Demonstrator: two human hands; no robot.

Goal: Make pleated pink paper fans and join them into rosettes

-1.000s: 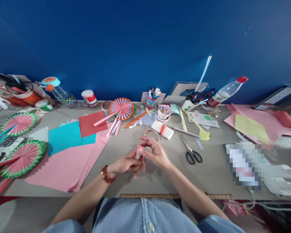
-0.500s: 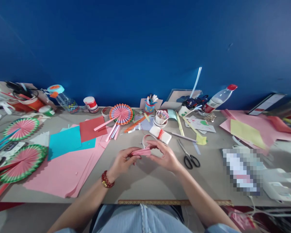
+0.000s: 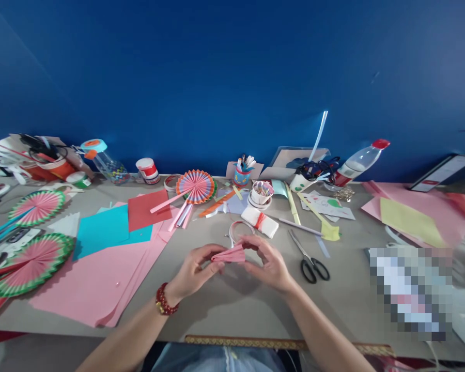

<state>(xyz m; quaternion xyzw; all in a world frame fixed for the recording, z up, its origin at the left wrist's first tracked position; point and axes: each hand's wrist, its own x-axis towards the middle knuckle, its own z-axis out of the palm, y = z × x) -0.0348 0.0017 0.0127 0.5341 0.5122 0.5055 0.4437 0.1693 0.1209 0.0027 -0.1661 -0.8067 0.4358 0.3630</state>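
A small folded piece of pink paper (image 3: 232, 254) is held above the grey table between both hands. My left hand (image 3: 197, 268) pinches its left end between thumb and fingers. At the right end my right hand (image 3: 267, 263) has its thumb and fingertips on the paper, with the pleats spread slightly there. A roll of clear tape (image 3: 242, 230) lies just behind the fingers. Right of my right hand, black-handled scissors (image 3: 309, 261) rest on the table.
Pink sheets (image 3: 93, 279) and blue paper (image 3: 103, 230) lie at left beside round pleated fans (image 3: 36, 263). Behind the hands are another fan (image 3: 196, 187), a white bundle (image 3: 260, 221) and a pen cup (image 3: 242, 173). A bottle (image 3: 358, 163) leans at back right.
The view has shifted, so the table items sit slightly lower in it. The pink paper's right end looks more fanned out, and both hands still hold it.
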